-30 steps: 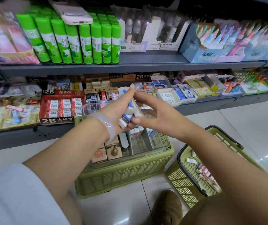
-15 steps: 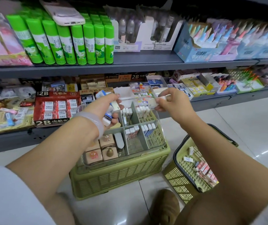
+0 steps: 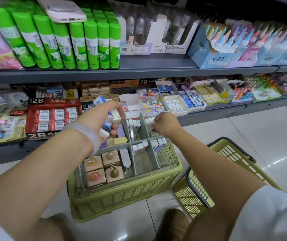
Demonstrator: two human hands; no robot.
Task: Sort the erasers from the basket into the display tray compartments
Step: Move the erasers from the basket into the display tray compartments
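Several small wrapped erasers (image 3: 108,119), white with blue bands, sit bunched in the left hand (image 3: 102,117), whose grip is curled around them above the far left part of a clear display tray (image 3: 87,174). The right hand (image 3: 163,123) reaches into a far compartment of the tray, its fingertips pinching a single white eraser (image 3: 151,121) beside a row of erasers standing upright there. Grey dividers split the tray into compartments: the near left one holds four tan square boxes (image 3: 102,166) topped with small ornaments, the middle ones hold short rows of upright erasers, and a yellow block (image 3: 120,140) lies in the left section under the left hand. The tray rests on top of an upturned green basket (image 3: 122,199) on the tiled floor (image 3: 261,136). To the right stands a second green basket (image 3: 229,153) with a dark rim and handle. Beyond, grey shelves carry green glue sticks (image 3: 80,44), a red box of 2B erasers (image 3: 52,117) and many small stationery boxes. A pale bangle (image 3: 89,134) circles the left wrist.
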